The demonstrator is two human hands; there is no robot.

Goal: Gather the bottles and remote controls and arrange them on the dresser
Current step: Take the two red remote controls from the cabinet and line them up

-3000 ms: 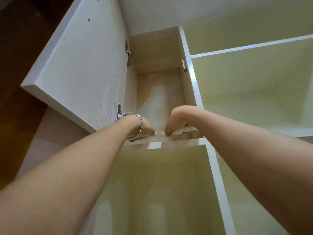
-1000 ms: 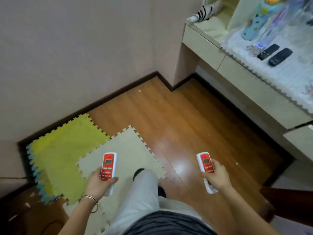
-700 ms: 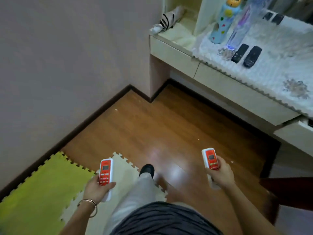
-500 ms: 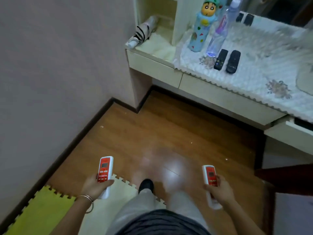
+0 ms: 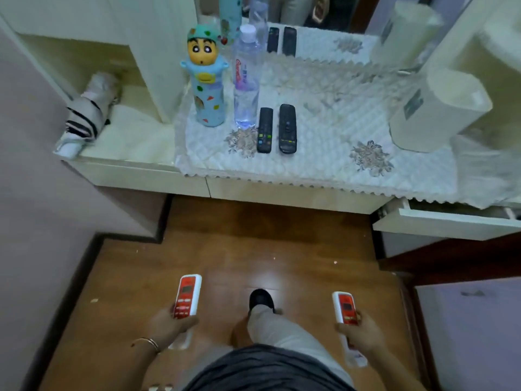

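- Left hand (image 5: 166,325) low in view, fingers wrapped round a red and white remote (image 5: 186,301); its screen end points fwd toward the dresser (image 5: 282,193). Thin bangle (image 5: 146,342) on that wrist.
- Right hand (image 5: 362,333) closed on a second red remote (image 5: 346,309), same type, buttons up; the white lower end sticks out below the palm.
- Both hands are over the wood floor (image 5: 225,249), well apart from the dresser, one on each side of the person's leg (image 5: 270,328) and dark shoe (image 5: 260,299).
- Dresser top has a white lace cloth (image 5: 324,153) over it, w/ embroidered flower patches.
- On the cloth, left part: cartoon bottle (image 5: 207,88), light blue w/ a yellow face & green cap, upright.
- Just right of it a clear water bottle (image 5: 245,80), white cap, pink label, upright.
- Right of that, 2 black remotes lie side by side, long ways front to back: small black remote (image 5: 265,129) & bigger black remote (image 5: 287,128), near each other, not touching.
- Mirror (image 5: 282,12) at the back shows bottles & black remotes again.
- Striped folded umbrella (image 5: 84,117) lies on the low shelf at left, off the cloth.
- White cylinder container (image 5: 431,111) at right of the cloth, leaning in this wide view.
- Drawer (image 5: 445,224) at lower right is pulled partly out.
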